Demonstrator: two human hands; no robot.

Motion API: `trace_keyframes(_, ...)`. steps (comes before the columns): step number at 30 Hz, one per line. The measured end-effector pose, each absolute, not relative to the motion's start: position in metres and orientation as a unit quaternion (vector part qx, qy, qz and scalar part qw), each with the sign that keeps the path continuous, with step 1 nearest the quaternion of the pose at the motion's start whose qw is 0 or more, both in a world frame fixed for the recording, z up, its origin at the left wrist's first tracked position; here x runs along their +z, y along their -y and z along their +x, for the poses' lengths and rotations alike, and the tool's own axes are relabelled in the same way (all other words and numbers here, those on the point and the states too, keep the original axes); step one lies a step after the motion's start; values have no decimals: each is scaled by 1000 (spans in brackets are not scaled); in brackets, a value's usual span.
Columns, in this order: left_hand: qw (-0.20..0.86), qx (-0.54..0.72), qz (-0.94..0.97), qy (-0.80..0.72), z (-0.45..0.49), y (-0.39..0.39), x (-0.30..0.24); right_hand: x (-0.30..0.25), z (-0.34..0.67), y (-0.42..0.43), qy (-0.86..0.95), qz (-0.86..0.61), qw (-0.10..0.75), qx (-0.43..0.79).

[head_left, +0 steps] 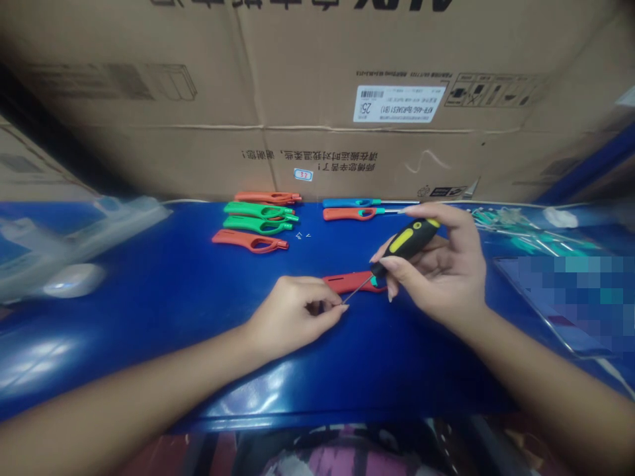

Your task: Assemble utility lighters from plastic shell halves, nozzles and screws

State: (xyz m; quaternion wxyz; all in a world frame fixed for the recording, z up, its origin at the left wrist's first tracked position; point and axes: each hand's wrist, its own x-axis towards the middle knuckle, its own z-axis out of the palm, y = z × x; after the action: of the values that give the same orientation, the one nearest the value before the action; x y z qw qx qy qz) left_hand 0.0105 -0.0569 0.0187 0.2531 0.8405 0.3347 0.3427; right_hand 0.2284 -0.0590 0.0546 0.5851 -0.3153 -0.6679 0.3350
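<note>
My right hand (441,271) is closed around a black and yellow screwdriver (409,241), its thin shaft pointing down-left. The shaft tip meets the pinched fingertips of my left hand (292,314), which is closed on something too small to make out. Behind both hands a red plastic lighter shell (347,281) lies flat on the blue table (198,330).
Several red and green lighter shells (258,225) lie in a group at the back, with a blue and a red long-nosed lighter (357,208) beside them. Thin green-tipped metal parts (520,231) lie at the right. Cardboard boxes (317,99) wall the far edge. Clear plastic items (74,238) sit left.
</note>
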Motion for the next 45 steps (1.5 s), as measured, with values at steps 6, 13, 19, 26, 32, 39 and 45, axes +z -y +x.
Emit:
trace_keyframes(6,259,334,841,-337,12,56,16,50,231,63,707,-310,533,348)
trace_keyframes(13,255,307,844,-358,7,51,25,52,231,62,677,-315,552,371)
trace_keyframes(19,196,232,864,-402,2,39,23,55,228,58,654,-340,598,316)
trace_keyframes(26,259,273,865,-332,11,45,10,48,223,61,677,-335,584,298)
trace_keyframes(32,271,294,865,-302,12,46,5,46,224,64,700,-326,574,272)
trace_keyframes(39,275,296,864,-299,12,45,4,46,224,65,711,-316,574,253)
trace_keyframes(45,273,293,864,-304,13,46,5,44,223,66,729,-303,565,239)
